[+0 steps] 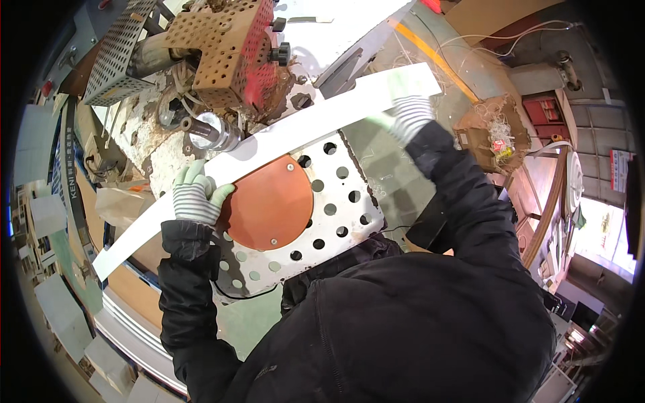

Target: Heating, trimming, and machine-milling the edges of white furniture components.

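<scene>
A long, slightly curved white board (295,131) runs aslant from lower left to upper right across the machine table. My left hand (197,195), in a striped glove with pale green fingers, holds the board left of its middle. Its thumb reaches toward the orange-brown round plate (269,208). Near the board's far right end, my right hand (411,119) grips it in a matching glove, somewhat blurred. Along the board's far edge stands a shiny metal roller (218,132), touching or very close to it.
Round holes dot the white metal table (342,188) in front of me. Behind the roller rises a rusty perforated metal housing (222,50) with black knobs. On the right, a cardboard box (494,134) contains tangled scraps. A yellow line (430,57) marks the floor.
</scene>
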`<state>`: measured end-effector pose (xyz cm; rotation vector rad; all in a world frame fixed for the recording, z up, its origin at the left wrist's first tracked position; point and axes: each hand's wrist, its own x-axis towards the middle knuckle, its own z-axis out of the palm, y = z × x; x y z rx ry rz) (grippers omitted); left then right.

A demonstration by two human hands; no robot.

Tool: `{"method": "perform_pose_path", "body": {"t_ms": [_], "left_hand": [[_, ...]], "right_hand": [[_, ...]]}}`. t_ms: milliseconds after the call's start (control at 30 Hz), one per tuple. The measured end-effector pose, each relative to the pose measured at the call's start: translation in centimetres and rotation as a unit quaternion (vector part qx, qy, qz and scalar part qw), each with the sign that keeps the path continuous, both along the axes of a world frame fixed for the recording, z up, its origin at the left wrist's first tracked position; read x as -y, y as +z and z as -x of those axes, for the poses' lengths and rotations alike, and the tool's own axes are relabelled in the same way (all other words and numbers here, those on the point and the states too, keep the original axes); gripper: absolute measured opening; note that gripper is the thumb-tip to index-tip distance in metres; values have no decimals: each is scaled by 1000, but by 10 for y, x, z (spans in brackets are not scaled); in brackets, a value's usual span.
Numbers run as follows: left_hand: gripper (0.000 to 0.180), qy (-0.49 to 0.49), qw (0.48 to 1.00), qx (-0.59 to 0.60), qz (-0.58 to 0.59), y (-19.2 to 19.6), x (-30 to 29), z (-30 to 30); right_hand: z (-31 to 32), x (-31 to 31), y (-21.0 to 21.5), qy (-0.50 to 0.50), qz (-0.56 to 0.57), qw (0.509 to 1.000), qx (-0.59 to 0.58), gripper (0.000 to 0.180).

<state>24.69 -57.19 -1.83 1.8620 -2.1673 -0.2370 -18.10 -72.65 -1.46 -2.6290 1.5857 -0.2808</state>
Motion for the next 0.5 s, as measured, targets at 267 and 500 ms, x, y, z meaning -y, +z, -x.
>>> {"method": "perform_pose_path", "body": {"t_ms": [267,500], "left_hand": [[48,12,1000,-20,-12,7,-6,-1],[47,30,998,6,-45,11,-3,7]], "right_hand": [[78,36,-32,-78,-97,967,222,98],[55,22,-13,-119,-131,967,181,107]]}}
